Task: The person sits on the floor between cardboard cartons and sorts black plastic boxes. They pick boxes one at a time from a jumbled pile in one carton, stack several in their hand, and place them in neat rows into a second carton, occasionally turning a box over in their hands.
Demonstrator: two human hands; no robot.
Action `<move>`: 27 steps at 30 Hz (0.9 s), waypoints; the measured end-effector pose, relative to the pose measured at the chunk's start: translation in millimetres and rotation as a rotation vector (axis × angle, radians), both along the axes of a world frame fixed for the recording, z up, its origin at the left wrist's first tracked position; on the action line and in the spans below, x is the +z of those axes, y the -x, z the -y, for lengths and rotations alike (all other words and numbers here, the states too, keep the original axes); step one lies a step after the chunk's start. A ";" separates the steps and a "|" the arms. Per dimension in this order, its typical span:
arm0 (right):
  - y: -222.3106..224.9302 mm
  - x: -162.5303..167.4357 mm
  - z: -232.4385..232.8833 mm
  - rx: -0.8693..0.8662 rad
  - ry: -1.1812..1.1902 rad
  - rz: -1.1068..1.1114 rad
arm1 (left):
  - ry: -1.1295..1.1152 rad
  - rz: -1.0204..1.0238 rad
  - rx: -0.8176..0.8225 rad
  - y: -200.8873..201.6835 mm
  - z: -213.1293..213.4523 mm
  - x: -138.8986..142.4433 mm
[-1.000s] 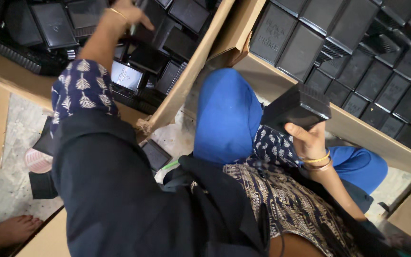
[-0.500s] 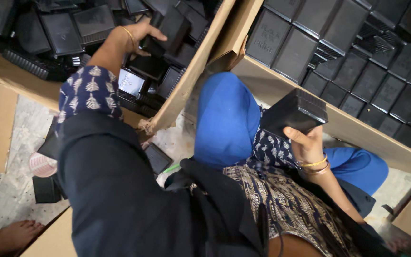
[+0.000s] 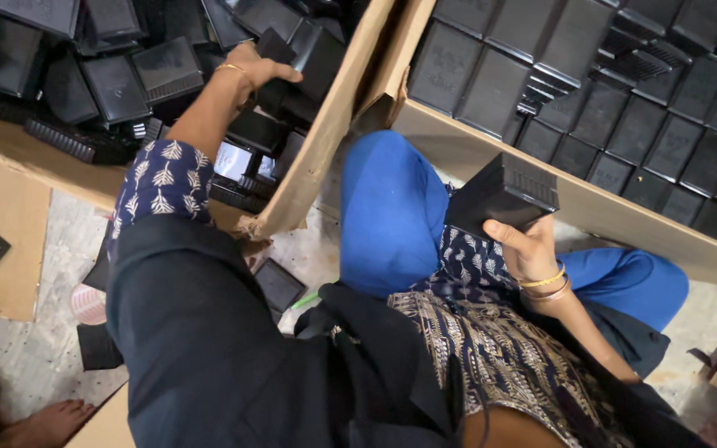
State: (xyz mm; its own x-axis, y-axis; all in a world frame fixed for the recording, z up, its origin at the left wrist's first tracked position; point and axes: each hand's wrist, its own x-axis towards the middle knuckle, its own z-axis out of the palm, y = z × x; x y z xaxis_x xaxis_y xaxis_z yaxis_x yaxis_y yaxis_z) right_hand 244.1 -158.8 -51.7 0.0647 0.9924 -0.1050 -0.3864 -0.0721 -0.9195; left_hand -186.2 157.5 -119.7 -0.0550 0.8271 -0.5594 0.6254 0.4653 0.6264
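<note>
Seated between two cardboard boxes, a person's left hand (image 3: 260,70) closes its fingers around a black casing (image 3: 292,79) inside the left box (image 3: 325,133). To that box's right, the right hand (image 3: 529,249) grips another black casing (image 3: 499,195) from beneath, over the blue-clad knee (image 3: 392,207), tilted toward the right box (image 3: 558,195).

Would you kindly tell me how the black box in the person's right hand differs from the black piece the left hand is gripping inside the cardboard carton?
The black box is out of any carton, above the lap, resting in the right hand; the black piece sits among others in the left cardboard carton, under the left hand. The box shows whole, with a ribbed edge; the piece is largely hidden by the hand. Both are black, boxy and matte.
</note>
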 end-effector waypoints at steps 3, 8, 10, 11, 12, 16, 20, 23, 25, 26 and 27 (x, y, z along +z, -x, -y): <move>-6.0 -2.8 4.1 -0.017 -0.009 0.021 | 0.021 0.081 0.016 -4.1 -3.1 -4.0; -19.7 -7.8 10.1 -0.055 0.001 0.001 | -0.047 -0.044 0.014 -6.4 1.0 -8.1; -22.4 -9.4 11.2 -0.073 -0.011 0.002 | -0.123 -0.124 -0.004 -5.6 3.3 -6.1; -23.0 -10.3 11.8 -0.075 -0.015 -0.005 | -0.135 -0.176 -0.048 -5.6 4.3 -5.1; -23.3 -11.3 11.9 -0.079 -0.019 -0.011 | -0.147 -0.228 -0.092 -6.5 5.3 -4.8; -22.0 -16.7 13.9 -0.090 -0.041 -0.032 | -0.273 -0.355 -0.351 -22.7 8.9 -11.5; -17.2 -23.1 13.7 -0.040 0.008 -0.008 | -0.213 -0.403 -0.397 -51.4 12.3 -25.4; -13.4 -24.5 13.7 -0.026 0.000 -0.019 | -0.171 -0.466 -0.353 -60.2 13.1 -30.3; -13.0 -24.3 13.6 -0.041 -0.012 -0.050 | -0.233 -0.495 -0.360 -55.3 11.5 -31.5; -14.2 -24.1 14.0 -0.039 -0.013 -0.044 | -0.204 -0.494 -0.320 -50.5 10.5 -32.1; -16.1 -24.1 14.3 -0.039 -0.015 -0.039 | -0.176 -0.492 -0.282 -43.7 7.4 -31.9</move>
State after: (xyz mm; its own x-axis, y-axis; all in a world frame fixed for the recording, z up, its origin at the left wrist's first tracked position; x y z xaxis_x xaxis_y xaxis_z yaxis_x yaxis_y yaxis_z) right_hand 260.2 -173.1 -75.8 0.1000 0.9906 -0.0935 -0.4238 -0.0426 -0.9047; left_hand -142.4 150.2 -151.6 -0.0382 0.9256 -0.3765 0.9463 0.1545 0.2839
